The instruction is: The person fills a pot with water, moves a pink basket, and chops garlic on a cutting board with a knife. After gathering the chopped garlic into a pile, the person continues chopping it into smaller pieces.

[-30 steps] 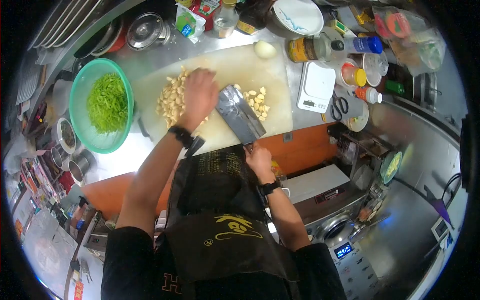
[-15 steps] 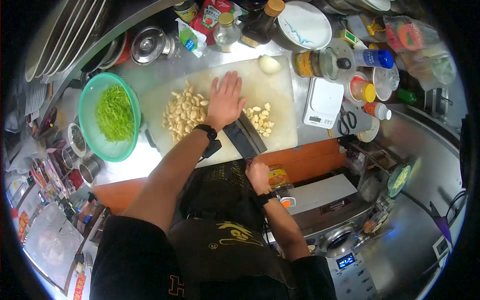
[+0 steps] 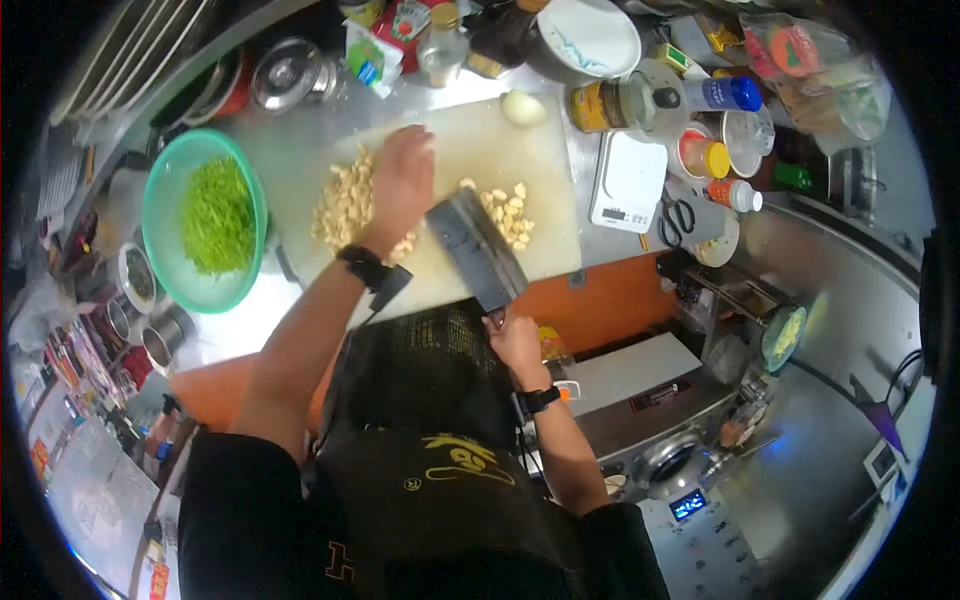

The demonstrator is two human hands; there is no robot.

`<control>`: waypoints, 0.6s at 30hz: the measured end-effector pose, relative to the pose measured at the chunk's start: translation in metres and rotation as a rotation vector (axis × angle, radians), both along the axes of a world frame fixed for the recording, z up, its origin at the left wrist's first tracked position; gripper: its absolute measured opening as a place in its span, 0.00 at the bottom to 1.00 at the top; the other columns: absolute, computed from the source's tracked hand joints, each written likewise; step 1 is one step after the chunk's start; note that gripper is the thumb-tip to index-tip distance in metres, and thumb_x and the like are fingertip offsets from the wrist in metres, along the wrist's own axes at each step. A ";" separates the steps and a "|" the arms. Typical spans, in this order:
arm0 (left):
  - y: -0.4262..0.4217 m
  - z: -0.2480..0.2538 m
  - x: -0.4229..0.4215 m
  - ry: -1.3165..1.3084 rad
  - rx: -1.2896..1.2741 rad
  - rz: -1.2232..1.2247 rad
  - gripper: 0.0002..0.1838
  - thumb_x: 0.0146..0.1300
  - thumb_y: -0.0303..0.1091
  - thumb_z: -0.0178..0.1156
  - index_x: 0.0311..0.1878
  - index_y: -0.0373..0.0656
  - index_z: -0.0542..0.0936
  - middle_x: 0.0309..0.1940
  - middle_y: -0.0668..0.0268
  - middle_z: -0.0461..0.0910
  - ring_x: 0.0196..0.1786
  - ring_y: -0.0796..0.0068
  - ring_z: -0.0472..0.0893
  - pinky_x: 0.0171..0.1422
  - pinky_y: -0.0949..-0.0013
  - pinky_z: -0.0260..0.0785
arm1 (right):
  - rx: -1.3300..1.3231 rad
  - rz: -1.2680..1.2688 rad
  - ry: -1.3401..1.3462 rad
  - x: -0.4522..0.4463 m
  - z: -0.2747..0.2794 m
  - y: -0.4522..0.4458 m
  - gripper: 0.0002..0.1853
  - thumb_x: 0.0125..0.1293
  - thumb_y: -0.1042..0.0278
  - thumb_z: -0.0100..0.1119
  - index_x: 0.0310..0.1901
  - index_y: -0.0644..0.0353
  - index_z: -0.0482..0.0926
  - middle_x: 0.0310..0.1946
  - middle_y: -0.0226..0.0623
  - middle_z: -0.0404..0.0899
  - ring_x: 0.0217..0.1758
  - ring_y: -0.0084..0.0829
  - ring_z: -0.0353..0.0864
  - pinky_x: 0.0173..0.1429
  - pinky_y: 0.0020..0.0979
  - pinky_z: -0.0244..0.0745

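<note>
My right hand (image 3: 517, 345) is closed around the handle of a cleaver (image 3: 475, 250). The broad dark blade lies over the front part of a white cutting board (image 3: 470, 140). Above a pile of peeled garlic cloves (image 3: 345, 200), my left hand (image 3: 403, 185) is smeared by motion, so its finger pose is unclear. It covers part of that pile. Right of the blade sits a smaller group of garlic cloves (image 3: 510, 215), some seemingly flattened. A peeled onion (image 3: 523, 108) rests near the board's far edge.
Left of the board stands a green basin (image 3: 155, 225) of shredded green vegetable (image 3: 218, 215). To the right are a kitchen scale (image 3: 628, 180), scissors (image 3: 675, 220) and several jars. Bottles, a lidded pot (image 3: 285, 75) and a white bowl (image 3: 590, 40) line the back.
My left hand, earlier spread flat beside the blade, has moved left over the larger garlic pile. The cleaver now shows its broad side more. The whole view has shifted slightly.
</note>
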State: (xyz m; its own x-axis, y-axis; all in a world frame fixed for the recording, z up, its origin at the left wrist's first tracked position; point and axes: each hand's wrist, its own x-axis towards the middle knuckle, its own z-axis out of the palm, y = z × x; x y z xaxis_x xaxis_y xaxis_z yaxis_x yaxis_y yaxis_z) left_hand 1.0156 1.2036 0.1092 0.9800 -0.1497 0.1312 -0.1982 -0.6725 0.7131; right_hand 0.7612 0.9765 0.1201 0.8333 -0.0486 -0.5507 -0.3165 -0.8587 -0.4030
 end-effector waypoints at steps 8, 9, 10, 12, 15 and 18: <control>0.033 0.000 -0.073 0.014 0.451 -0.281 0.11 0.59 0.28 0.64 0.45 0.37 0.85 0.42 0.56 0.84 0.52 0.53 0.83 0.61 0.55 0.76 | 0.293 -0.312 0.132 0.018 0.067 -0.008 0.21 0.66 0.63 0.80 0.29 0.66 0.75 0.21 0.30 0.73 0.26 0.23 0.68 0.31 0.35 0.68; 0.025 -0.005 -0.076 -0.038 0.494 -0.285 0.11 0.57 0.27 0.65 0.43 0.37 0.85 0.42 0.57 0.84 0.52 0.56 0.82 0.61 0.55 0.76 | 0.267 -0.294 0.137 0.016 0.065 -0.011 0.21 0.66 0.61 0.79 0.32 0.67 0.77 0.21 0.35 0.74 0.25 0.27 0.69 0.32 0.37 0.70; 0.017 -0.010 -0.078 -0.091 0.541 -0.289 0.10 0.55 0.26 0.65 0.42 0.38 0.85 0.41 0.57 0.83 0.52 0.58 0.82 0.61 0.56 0.75 | 0.244 -0.276 0.142 0.014 0.061 -0.013 0.21 0.67 0.58 0.79 0.35 0.68 0.78 0.22 0.40 0.74 0.25 0.32 0.70 0.34 0.39 0.71; 0.005 -0.014 -0.079 -0.134 0.573 -0.324 0.09 0.55 0.26 0.65 0.40 0.38 0.85 0.41 0.58 0.83 0.53 0.61 0.81 0.63 0.57 0.73 | 0.245 -0.277 0.145 0.014 0.059 -0.010 0.22 0.67 0.56 0.78 0.37 0.70 0.80 0.22 0.45 0.75 0.25 0.36 0.72 0.35 0.41 0.73; -0.012 -0.013 -0.087 -0.092 0.505 -0.419 0.12 0.58 0.28 0.63 0.45 0.38 0.86 0.44 0.60 0.83 0.56 0.62 0.79 0.64 0.58 0.71 | 0.275 -0.320 0.150 0.018 0.065 -0.001 0.22 0.67 0.56 0.78 0.36 0.69 0.80 0.22 0.46 0.75 0.25 0.37 0.73 0.35 0.41 0.73; 0.017 -0.034 -0.061 -0.214 0.549 0.031 0.13 0.59 0.29 0.62 0.46 0.38 0.85 0.46 0.58 0.82 0.57 0.61 0.78 0.64 0.55 0.71 | 0.259 -0.339 0.138 0.016 0.064 0.000 0.21 0.67 0.58 0.78 0.33 0.67 0.78 0.21 0.40 0.73 0.24 0.32 0.71 0.33 0.40 0.70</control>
